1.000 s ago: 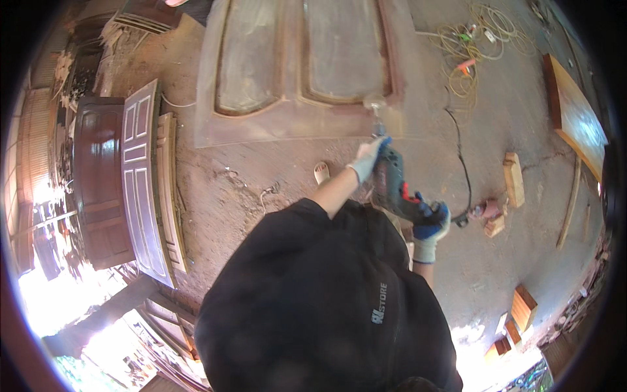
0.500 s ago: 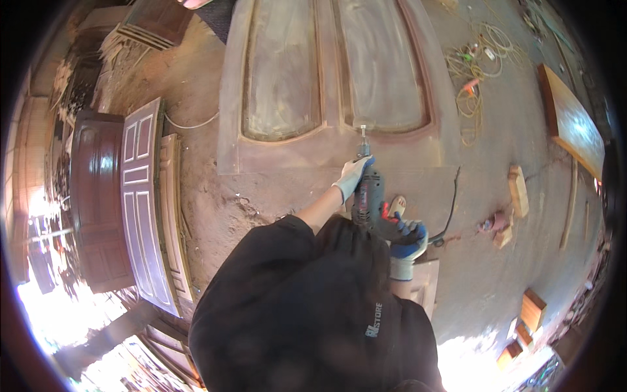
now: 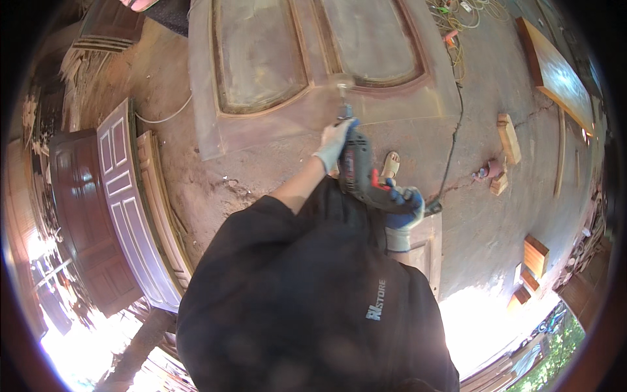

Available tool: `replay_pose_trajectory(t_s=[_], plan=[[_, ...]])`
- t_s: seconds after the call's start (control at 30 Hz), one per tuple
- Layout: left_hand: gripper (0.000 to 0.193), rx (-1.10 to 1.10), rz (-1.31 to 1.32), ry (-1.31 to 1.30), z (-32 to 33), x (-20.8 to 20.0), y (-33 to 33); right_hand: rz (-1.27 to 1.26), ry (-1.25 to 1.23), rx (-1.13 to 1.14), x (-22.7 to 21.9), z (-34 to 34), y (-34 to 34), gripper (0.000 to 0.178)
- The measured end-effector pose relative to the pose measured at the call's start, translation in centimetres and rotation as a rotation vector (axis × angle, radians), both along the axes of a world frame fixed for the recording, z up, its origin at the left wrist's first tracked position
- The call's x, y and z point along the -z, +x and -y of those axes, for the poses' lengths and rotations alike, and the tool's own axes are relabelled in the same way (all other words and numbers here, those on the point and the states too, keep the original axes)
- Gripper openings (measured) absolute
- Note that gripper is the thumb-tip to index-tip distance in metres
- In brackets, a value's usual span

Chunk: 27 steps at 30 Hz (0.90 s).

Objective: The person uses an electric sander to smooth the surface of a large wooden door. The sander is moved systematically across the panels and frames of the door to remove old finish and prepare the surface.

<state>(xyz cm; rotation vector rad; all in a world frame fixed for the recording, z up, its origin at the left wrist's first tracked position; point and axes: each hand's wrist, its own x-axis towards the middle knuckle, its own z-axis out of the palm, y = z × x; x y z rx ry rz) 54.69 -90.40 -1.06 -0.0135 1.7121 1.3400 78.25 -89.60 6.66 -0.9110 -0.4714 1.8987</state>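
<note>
My left hand [image 3: 334, 142], in a white and blue work glove, wraps round the front of a dark grey power drill [image 3: 356, 163] just behind its chuck. My right hand [image 3: 405, 210], gloved alike, grips the drill's rear handle by the red switch. The drill points away from me. At its tip a round attachment [image 3: 341, 82] is blurred, as if spinning. It overlaps the lower part of a wooden panelled door [image 3: 274, 127], by the right panel's curved groove; whether it touches the wood I cannot tell. Pale, dusty marks cover the door's panels.
A black power cord [image 3: 450, 170] runs from the drill to tangled yellowish cables [image 3: 480, 13] at far right. Panelled doors [image 3: 121, 176] lean at left. Wood blocks [image 3: 509, 139] and a reddish tool [image 3: 486, 170] lie on the floor at right. A sandalled foot [image 3: 390, 166] shows beside the drill.
The drill's tip, sharp and narrow before, is now a round blur. Both hands keep their hold on the drill. The cord has straightened toward the far cables. The whole view has shifted and turned slightly.
</note>
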Motion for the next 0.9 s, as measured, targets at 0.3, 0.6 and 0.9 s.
replay_pose_trajectory(t_s=[0.3,0.6,0.9], plan=[[0.039,0.117,0.075,-0.004,-2.2,0.0,1.4,-0.231,0.018,-0.028,-0.3,0.2,1.3,0.025],[0.038,-0.048,0.327,-0.022,0.6,-0.6,-3.0,-0.127,0.075,-0.098,-1.0,1.5,-3.6,0.027],[0.022,-0.162,0.453,0.06,1.0,2.0,-3.1,-0.04,0.102,-0.186,-2.1,0.9,-2.7,0.028]])
